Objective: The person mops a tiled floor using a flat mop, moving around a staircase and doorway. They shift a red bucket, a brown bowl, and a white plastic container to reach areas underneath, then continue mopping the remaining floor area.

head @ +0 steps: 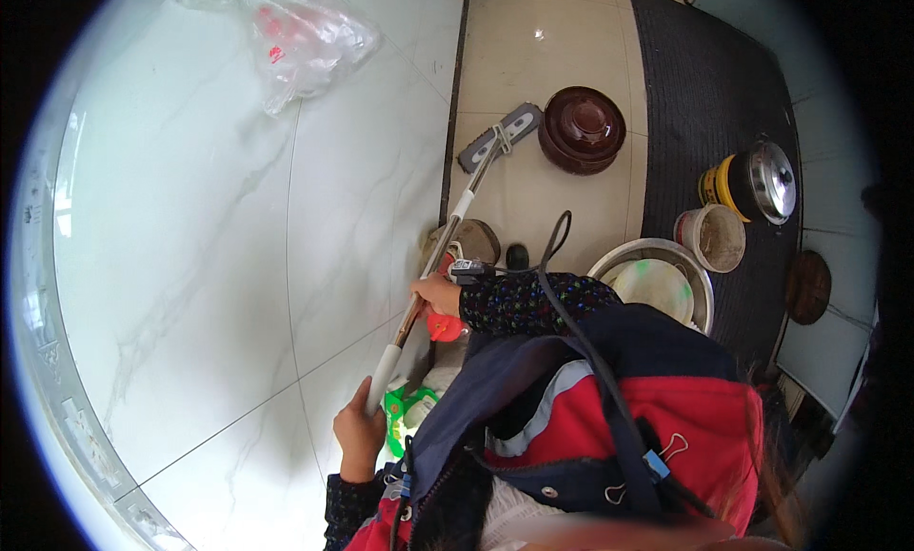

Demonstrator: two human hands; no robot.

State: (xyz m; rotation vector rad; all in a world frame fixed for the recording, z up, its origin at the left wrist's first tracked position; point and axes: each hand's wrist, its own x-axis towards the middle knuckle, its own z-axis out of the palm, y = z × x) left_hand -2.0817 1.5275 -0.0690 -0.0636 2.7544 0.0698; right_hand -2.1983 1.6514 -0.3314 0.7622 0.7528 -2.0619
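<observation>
My left hand (359, 426) is closed around the white end grip of a flat mop's pole (386, 374). Farther up, my right hand (439, 296) grips the metal part of the same pole. The pole runs diagonally up to the grey mop head (500, 137), which lies on the beige tiled floor (571, 208). Close to the right of the mop head stands a dark brown, glossy lidded pot (583, 130). A red object (445, 327) and a green-and-white package (408, 417) show below and beside the pole, partly hidden by it and my arms.
White marbled tiles fill the left side, with a clear plastic bag (307, 47) at the top. On the right are a black ribbed mat (707, 87), a metal basin (703, 287), a dirty bucket (717, 238) and a steel-lidded container (771, 183). A dark cable (560, 294) loops over my right arm.
</observation>
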